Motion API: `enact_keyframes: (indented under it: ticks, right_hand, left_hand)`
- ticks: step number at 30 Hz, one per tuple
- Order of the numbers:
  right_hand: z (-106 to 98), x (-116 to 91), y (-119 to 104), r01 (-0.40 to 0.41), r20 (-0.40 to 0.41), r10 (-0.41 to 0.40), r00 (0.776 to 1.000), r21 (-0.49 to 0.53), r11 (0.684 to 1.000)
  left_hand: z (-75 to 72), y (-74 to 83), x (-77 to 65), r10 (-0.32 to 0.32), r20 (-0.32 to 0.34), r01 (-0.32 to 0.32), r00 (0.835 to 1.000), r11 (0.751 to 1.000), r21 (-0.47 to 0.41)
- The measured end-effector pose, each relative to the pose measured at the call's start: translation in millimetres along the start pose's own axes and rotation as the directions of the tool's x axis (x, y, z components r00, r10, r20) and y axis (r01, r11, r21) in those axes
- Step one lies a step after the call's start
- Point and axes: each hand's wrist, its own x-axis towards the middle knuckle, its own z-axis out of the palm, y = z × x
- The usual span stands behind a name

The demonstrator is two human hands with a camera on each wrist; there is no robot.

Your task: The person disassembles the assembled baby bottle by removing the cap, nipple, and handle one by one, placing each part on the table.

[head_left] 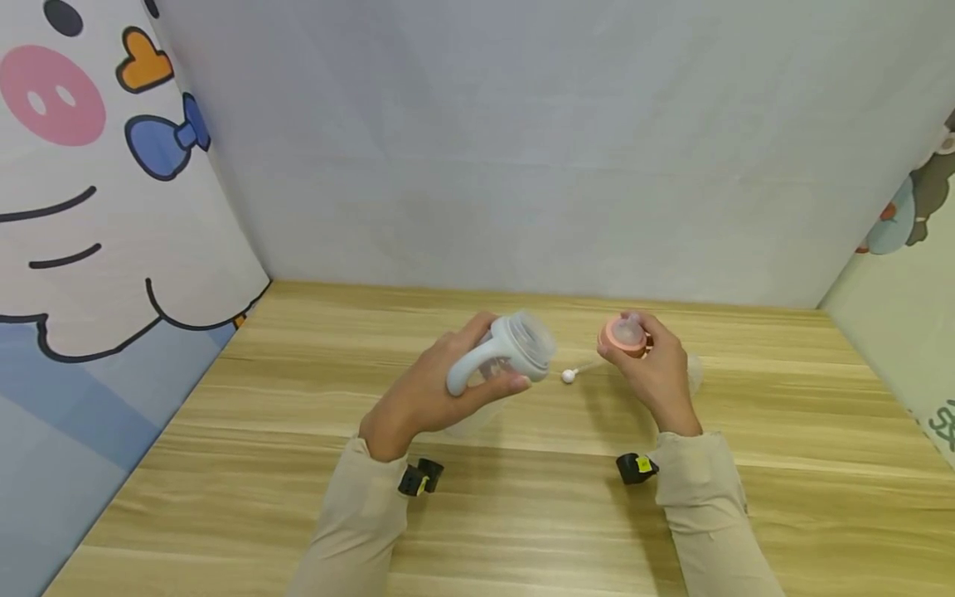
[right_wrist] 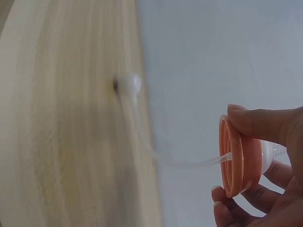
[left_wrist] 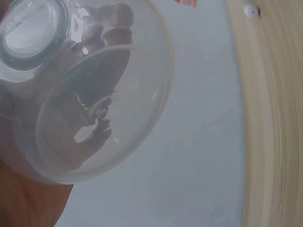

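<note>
My left hand (head_left: 440,381) grips a clear baby bottle (left_wrist: 109,142) with a pale blue collar and handle (head_left: 470,365). The bottle is tilted, its open mouth (head_left: 533,336) pointing up and to the right. In my right hand (head_left: 660,369), thumb and fingers pinch an orange screw ring (right_wrist: 241,156) that carries a clear nipple (head_left: 630,329). From the underside of the ring runs a thin clear straw (right_wrist: 184,164), ending in a white ball weight (head_left: 569,376). Both parts are held apart over the table.
A clear, rounded piece (head_left: 695,373) stands on the wooden table (head_left: 522,514), partly hidden behind my right hand. A grey cloth wall (head_left: 552,166) rises at the table's back edge, with a cartoon-printed panel (head_left: 112,249) on the left.
</note>
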Motion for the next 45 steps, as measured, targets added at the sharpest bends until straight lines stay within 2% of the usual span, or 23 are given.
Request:
enact_keyframes:
  ticks: [6,18,28,39,45]
  right_hand:
    - [3.4,1.6,5.3,-0.042,0.026,0.042,0.999,-0.018,0.999]
    - [9.7,1.1,18.9,-0.049,0.056,0.053,0.997,-0.064,0.997]
    - [12.7,1.1,27.1,-0.080,0.067,0.084,0.994,-0.058,0.995]
    - [10.9,0.9,28.5,-0.106,0.168,0.122,0.978,-0.099,0.989]
    - [9.7,1.6,32.2,-0.125,0.169,0.140,0.976,-0.095,0.988]
  left_hand:
    - [0.3,-0.4,0.0,0.006,0.004,-0.006,1.000,1.000,0.003]
    - [2.2,-1.2,-1.0,0.000,0.003,0.000,1.000,1.000,0.007]
    - [2.7,0.1,0.0,-0.009,0.005,0.009,1.000,1.000,0.007]
    - [2.7,-0.5,-1.2,-0.008,0.014,0.008,1.000,1.000,0.013]
    - [2.7,-0.7,-0.9,-0.008,0.016,0.008,1.000,1.000,0.019]
